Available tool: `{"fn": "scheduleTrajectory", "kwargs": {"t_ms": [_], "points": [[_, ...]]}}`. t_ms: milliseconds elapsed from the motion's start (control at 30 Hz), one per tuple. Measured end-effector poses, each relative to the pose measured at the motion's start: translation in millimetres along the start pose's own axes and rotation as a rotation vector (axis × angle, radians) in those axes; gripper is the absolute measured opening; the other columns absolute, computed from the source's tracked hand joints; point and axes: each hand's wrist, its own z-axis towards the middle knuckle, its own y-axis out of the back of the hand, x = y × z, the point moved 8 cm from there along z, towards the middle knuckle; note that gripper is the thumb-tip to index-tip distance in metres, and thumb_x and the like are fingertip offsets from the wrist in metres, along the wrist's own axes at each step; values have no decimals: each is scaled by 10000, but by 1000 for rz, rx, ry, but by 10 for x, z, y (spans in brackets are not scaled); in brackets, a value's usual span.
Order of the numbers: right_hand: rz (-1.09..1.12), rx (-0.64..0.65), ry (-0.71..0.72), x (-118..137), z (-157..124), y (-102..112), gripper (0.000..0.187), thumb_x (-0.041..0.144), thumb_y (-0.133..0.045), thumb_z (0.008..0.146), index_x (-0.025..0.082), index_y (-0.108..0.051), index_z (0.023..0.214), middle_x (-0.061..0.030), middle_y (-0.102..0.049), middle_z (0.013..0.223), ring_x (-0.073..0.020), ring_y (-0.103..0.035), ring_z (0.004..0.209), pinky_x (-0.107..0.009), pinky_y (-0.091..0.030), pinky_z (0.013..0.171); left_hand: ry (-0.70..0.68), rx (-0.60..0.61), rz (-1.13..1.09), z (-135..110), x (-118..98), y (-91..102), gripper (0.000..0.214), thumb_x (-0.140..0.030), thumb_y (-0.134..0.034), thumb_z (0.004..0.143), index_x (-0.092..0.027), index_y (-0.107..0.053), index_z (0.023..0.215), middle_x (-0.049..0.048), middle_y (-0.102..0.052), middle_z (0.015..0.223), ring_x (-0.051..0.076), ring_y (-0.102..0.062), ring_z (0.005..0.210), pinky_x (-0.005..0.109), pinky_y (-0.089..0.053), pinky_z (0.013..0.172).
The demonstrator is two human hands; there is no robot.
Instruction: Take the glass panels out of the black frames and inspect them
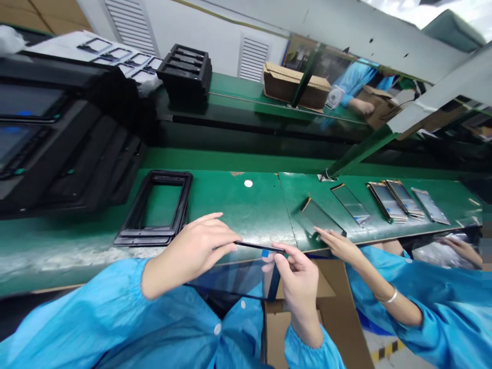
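Note:
Both my hands hold a thin dark glass panel edge-on at the front edge of the green bench. My left hand grips its left end with fingers curled over it. My right hand pinches its right end, near a small blue tab. A clear film hangs below the panel, over my blue sleeves. A stack of empty black frame trays lies just beyond my left hand.
A co-worker's hand on my right reaches to a dark panel on the bench. More panels lie in a row further right. Black tray stacks and cardboard boxes stand behind. A brown carton sits below.

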Motion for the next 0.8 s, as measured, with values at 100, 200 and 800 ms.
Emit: {"fn": "scheduleTrajectory", "kwargs": {"t_ms": [100,200,800], "points": [[1,-12,-37,-49,14,3,208,401,-796,907,216,-824,999,-44,-817,690,-248,-811,584,-292,-665,577,62,11,-82,18,11,-26,263,-353,-606,1044,-299,-858,1096,48,-853,1053,270,-789,1000,480,-508,1147],[39,53,-74,-80,45,-82,227,400,-797,911,225,-840,1049,-35,-825,718,-226,-809,606,-292,-665,628,137,49,-132,0,-19,-95,323,-345,-596,1030,-315,-822,1259,67,-841,1157,310,-778,1081,432,-580,1025],[125,88,-115,9,207,-274,527,694,-663,932,218,-767,730,-73,-813,683,-246,-769,538,-341,-645,572,720,-212,-992,-438,289,-340,528,-526,-717,977,-131,-691,1327,220,-808,1217,293,-839,806,342,-690,627]]}}
